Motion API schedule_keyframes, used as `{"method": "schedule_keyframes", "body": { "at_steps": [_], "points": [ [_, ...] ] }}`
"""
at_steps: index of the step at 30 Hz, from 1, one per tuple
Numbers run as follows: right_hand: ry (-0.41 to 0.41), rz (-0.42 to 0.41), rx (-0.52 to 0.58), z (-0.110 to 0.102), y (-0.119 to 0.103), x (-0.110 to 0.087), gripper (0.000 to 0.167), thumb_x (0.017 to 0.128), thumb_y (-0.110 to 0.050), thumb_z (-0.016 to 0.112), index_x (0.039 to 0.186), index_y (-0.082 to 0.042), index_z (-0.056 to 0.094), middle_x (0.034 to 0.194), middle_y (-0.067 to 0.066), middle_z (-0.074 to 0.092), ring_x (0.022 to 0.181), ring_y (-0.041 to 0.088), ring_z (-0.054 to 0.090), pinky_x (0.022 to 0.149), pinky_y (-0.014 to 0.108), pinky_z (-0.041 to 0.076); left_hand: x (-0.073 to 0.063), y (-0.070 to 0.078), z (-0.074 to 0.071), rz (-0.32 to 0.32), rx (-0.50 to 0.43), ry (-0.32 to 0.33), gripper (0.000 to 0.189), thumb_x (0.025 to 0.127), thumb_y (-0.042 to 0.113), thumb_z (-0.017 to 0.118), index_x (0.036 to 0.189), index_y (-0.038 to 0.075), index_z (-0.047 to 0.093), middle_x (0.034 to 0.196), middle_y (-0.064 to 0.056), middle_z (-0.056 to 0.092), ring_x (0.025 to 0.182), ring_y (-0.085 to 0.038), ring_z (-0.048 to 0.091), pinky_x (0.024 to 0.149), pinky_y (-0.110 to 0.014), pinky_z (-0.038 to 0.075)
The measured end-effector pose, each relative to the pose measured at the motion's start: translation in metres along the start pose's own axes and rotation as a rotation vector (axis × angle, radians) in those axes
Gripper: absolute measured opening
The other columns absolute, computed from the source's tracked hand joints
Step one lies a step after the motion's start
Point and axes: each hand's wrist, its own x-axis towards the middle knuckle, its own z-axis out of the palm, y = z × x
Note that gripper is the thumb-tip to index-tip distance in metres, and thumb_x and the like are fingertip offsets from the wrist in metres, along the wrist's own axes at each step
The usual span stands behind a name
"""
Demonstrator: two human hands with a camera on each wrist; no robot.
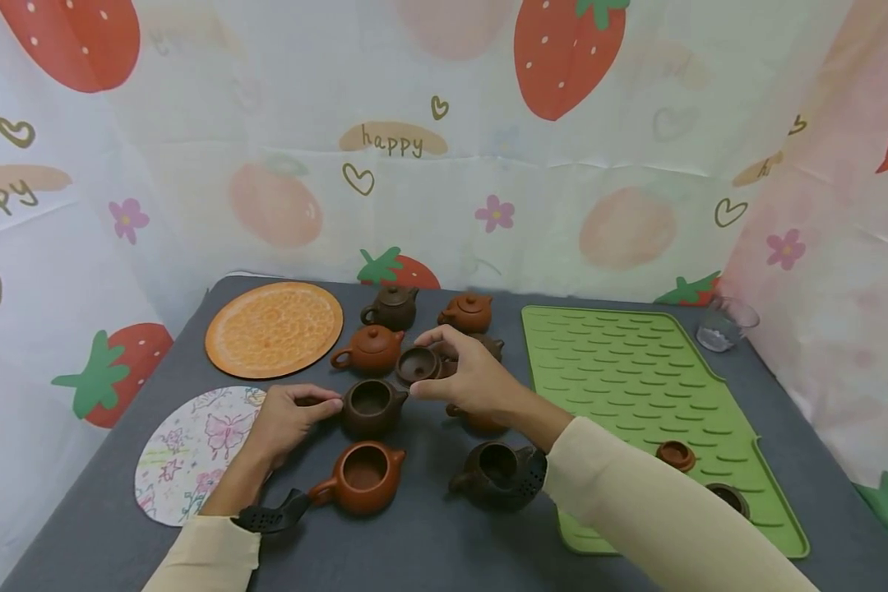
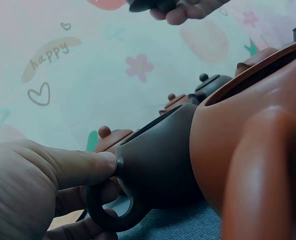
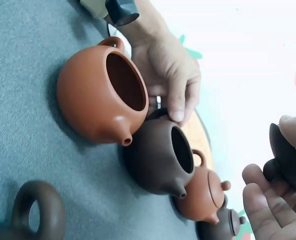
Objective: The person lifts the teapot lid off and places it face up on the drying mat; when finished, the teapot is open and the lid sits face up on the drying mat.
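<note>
My left hand (image 1: 290,419) grips the handle of a lidless dark brown teapot (image 1: 371,421), which stands on the table with its spout to the right. In the left wrist view the thumb presses near the top of the handle (image 2: 110,220). Above and right of this pot, my right hand (image 1: 475,374) holds a dark teapot lid (image 1: 417,366) by thumb and fingers. In the right wrist view the lid's knob (image 3: 272,170) lies against the fingers. A lidless orange-brown teapot (image 1: 365,478) stands closest to the left wrist, and an open dark teapot (image 1: 494,477) sits below the right forearm.
Behind the hands stand lidded teapots, among them an orange one (image 1: 373,349) and a dark one (image 1: 392,307). Two small lids, one reddish (image 1: 676,455), lie on the green mat (image 1: 607,395). Left are an orange round mat (image 1: 274,329) and a patterned one (image 1: 192,460). A glass cup (image 1: 725,323) stands far right.
</note>
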Motion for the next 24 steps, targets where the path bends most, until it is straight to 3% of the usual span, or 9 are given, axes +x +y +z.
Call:
{"method": "schedule_keyframes", "body": {
  "at_steps": [6, 10, 15, 24],
  "points": [
    [-0.005, 0.001, 0.040, -0.014, 0.004, -0.013, 0.051, 0.087, -0.013, 0.074, 0.131, -0.008, 0.049, 0.114, 0.009, 0.061, 0.102, 0.022, 0.060, 0.081, 0.040, 0.051, 0.001, 0.000, 0.003, 0.001, -0.008, -0.008, 0.021, 0.084, 0.011, 0.077, 0.096, -0.005, 0.075, 0.090, -0.012, 0.071, 0.082, -0.011, 0.059, 0.066, -0.021, 0.046],
    [0.011, -0.010, 0.005, -0.025, 0.004, -0.020, 0.053, 0.087, -0.014, 0.074, 0.134, -0.007, 0.049, 0.115, 0.008, 0.059, 0.105, 0.021, 0.060, 0.085, 0.038, 0.049, 0.000, 0.001, 0.002, -0.014, 0.000, 0.000, 0.020, 0.083, 0.011, 0.078, 0.096, -0.004, 0.075, 0.089, -0.012, 0.071, 0.083, -0.012, 0.059, 0.066, -0.021, 0.047],
    [0.020, -0.007, -0.001, -0.039, 0.002, -0.028, 0.054, 0.087, -0.014, 0.074, 0.134, -0.007, 0.049, 0.117, 0.009, 0.058, 0.106, 0.023, 0.058, 0.085, 0.040, 0.049, 0.000, 0.001, 0.000, -0.017, -0.005, -0.001, 0.019, 0.084, 0.009, 0.077, 0.096, -0.005, 0.075, 0.090, -0.013, 0.071, 0.083, -0.012, 0.059, 0.067, -0.021, 0.047],
    [0.011, 0.002, 0.106, -0.058, 0.000, -0.044, 0.052, 0.087, -0.010, 0.074, 0.132, -0.005, 0.049, 0.121, 0.015, 0.054, 0.112, 0.028, 0.057, 0.084, 0.042, 0.050, -0.001, 0.001, -0.001, -0.024, -0.008, -0.003, 0.020, 0.084, 0.011, 0.077, 0.097, -0.004, 0.075, 0.089, -0.012, 0.071, 0.083, -0.012, 0.059, 0.066, -0.021, 0.047]
  ]
}}
